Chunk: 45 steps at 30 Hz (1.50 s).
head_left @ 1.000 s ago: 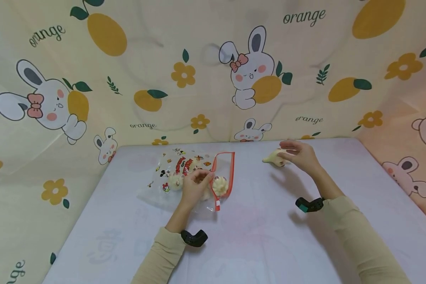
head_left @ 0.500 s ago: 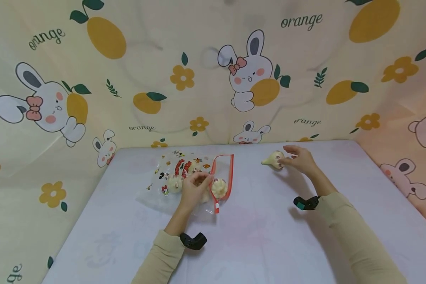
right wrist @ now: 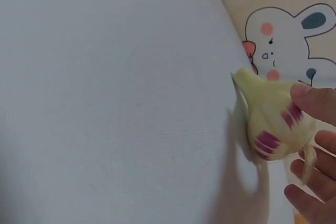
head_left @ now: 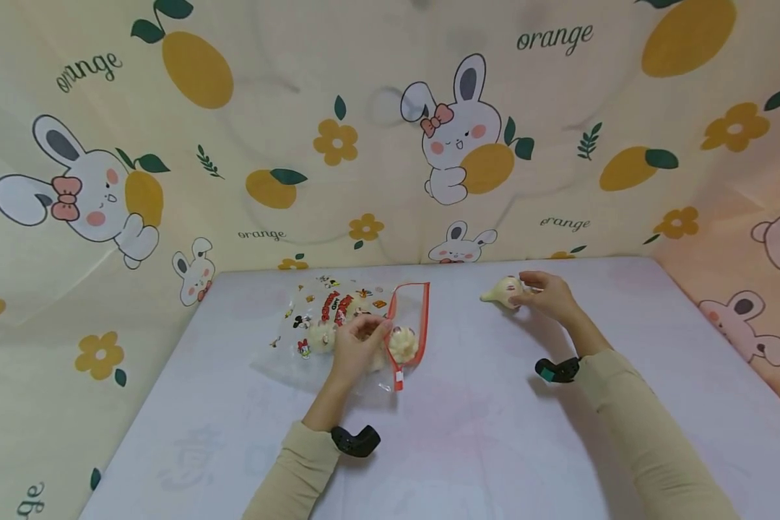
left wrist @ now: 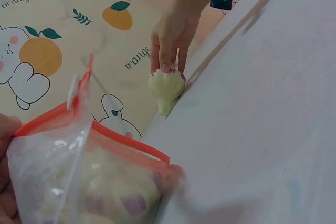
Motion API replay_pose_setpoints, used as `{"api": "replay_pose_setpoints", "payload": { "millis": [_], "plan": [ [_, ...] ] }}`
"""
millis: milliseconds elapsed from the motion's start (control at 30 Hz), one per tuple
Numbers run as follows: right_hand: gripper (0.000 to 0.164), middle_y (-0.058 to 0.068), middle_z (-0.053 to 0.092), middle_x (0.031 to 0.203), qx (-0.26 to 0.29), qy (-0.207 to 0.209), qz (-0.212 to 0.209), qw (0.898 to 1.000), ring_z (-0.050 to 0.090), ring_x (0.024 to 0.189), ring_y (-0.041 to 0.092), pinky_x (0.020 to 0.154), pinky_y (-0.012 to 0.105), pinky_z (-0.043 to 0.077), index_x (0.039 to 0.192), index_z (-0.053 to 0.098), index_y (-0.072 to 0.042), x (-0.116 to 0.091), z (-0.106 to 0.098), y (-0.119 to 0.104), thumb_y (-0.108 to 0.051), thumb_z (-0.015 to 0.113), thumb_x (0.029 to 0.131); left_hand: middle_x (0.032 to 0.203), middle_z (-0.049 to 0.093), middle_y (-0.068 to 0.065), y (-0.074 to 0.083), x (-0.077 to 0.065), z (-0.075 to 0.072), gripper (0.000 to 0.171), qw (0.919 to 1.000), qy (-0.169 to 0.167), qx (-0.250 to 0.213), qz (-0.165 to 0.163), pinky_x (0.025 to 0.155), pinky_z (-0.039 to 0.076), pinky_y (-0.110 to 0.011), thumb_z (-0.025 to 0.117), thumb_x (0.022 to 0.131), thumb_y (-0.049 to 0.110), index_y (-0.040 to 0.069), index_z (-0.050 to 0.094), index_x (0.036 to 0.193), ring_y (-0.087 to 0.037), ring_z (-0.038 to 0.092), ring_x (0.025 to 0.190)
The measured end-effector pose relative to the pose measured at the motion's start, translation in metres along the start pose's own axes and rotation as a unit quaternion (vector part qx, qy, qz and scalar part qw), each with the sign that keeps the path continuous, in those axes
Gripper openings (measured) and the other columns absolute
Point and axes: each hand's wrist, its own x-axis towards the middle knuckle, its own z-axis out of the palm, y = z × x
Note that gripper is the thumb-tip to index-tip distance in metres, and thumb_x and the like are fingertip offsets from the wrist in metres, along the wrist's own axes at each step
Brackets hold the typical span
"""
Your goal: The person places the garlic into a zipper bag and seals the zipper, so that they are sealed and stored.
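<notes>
Head: the garlic bulb (head_left: 508, 291) is near the bench's (head_left: 461, 433) far edge, stem (head_left: 490, 296) leftward; the right hand (head_left: 549, 295) grips its root end, the left hand (head_left: 357, 350) pinches the bag (head_left: 330, 307). Left wrist: stem downward. Right wrist: stem up-left, thumb (right wrist: 316, 101) across the bulb.

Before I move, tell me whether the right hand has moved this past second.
Yes: the right hand sits slightly lower in the head view; its topmost fingers met the table's back edge and now lie below it.

White table (head_left: 468, 433) under bag (head_left: 304, 365) and garlic (head_left: 507, 292)
</notes>
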Motion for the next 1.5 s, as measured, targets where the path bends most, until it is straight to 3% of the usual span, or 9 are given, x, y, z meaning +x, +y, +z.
{"api": "replay_pose_setpoints", "payload": {
  "millis": [367,867,1133,1200,1267,1367,1433,1500],
  "plan": [
    [0.066,0.032,0.050,0.137,-0.007,0.005,0.003,1.000,0.044,0.129,0.047,0.109,0.056,0.035,0.136,0.045,0.008,0.003,0.002,0.007,-0.023,0.073,0.085,0.094,0.067,-0.031,-0.003,0.001,0.001,0.017,1.0000,0.001,-0.006,0.001,0.066,0.044,-0.012,0.067,0.089,0.006,-0.009,0.067,0.096,0.002,0.054,0.071],
    [0.069,0.028,0.041,0.147,0.007,0.004,0.038,0.999,0.038,0.137,0.047,0.114,0.056,0.032,0.140,0.043,0.004,0.008,0.005,0.012,-0.028,0.071,0.086,0.093,0.067,-0.031,-0.007,0.003,0.001,0.016,0.9999,0.003,-0.014,0.006,0.066,0.045,-0.012,0.068,0.087,0.006,-0.009,0.068,0.095,0.003,0.055,0.069],
    [0.068,0.028,0.040,0.148,0.034,0.006,0.025,0.999,0.036,0.137,0.046,0.113,0.056,0.031,0.143,0.039,0.003,0.003,0.008,0.004,-0.024,0.069,0.088,0.093,0.067,-0.032,-0.005,0.003,0.000,0.017,0.9999,0.000,-0.014,0.010,0.065,0.045,-0.011,0.068,0.087,0.005,-0.010,0.067,0.095,0.004,0.055,0.068],
    [0.069,0.028,0.041,0.147,0.042,0.008,0.019,0.999,0.037,0.135,0.045,0.109,0.051,0.036,0.144,0.038,0.003,0.002,0.008,0.003,-0.022,0.069,0.088,0.093,0.067,-0.032,-0.004,0.003,0.000,0.016,0.9998,0.001,-0.015,0.010,0.065,0.044,-0.011,0.068,0.087,0.005,-0.010,0.067,0.094,0.004,0.055,0.068],
    [0.069,0.028,0.043,0.146,0.049,0.011,0.014,0.999,0.041,0.131,0.042,0.102,0.038,0.042,0.144,0.037,0.003,0.001,0.009,0.003,-0.021,0.068,0.088,0.093,0.067,-0.032,-0.004,0.003,0.000,0.016,0.9998,0.002,-0.016,0.007,0.065,0.045,-0.012,0.068,0.087,0.005,-0.009,0.067,0.095,0.003,0.055,0.068],
    [0.067,0.028,0.047,0.142,0.055,0.017,0.011,0.998,0.046,0.123,0.035,0.088,0.019,0.040,0.143,0.039,0.003,0.000,0.012,0.003,-0.019,0.069,0.087,0.093,0.067,-0.030,-0.013,0.006,0.001,0.015,0.9998,0.007,-0.016,0.005,0.065,0.045,-0.012,0.068,0.087,0.006,-0.007,0.068,0.094,0.002,0.055,0.068],
    [0.066,0.028,0.049,0.140,0.058,0.020,0.011,0.998,0.046,0.120,0.032,0.085,0.017,0.038,0.141,0.041,0.004,-0.001,0.013,0.003,-0.018,0.069,0.086,0.093,0.068,-0.029,-0.017,0.008,0.002,0.016,0.9999,0.009,-0.012,0.004,0.066,0.045,-0.012,0.069,0.087,0.007,-0.007,0.068,0.095,0.003,0.055,0.069],
    [0.065,0.028,0.049,0.139,0.061,0.022,0.012,0.998,0.045,0.121,0.033,0.091,0.024,0.039,0.140,0.042,0.004,-0.002,0.016,0.003,-0.018,0.070,0.086,0.093,0.068,-0.029,-0.018,0.007,0.002,0.017,0.9999,0.008,-0.010,0.004,0.066,0.045,-0.012,0.069,0.087,0.007,-0.008,0.068,0.095,0.003,0.055,0.069]
  ]
}}
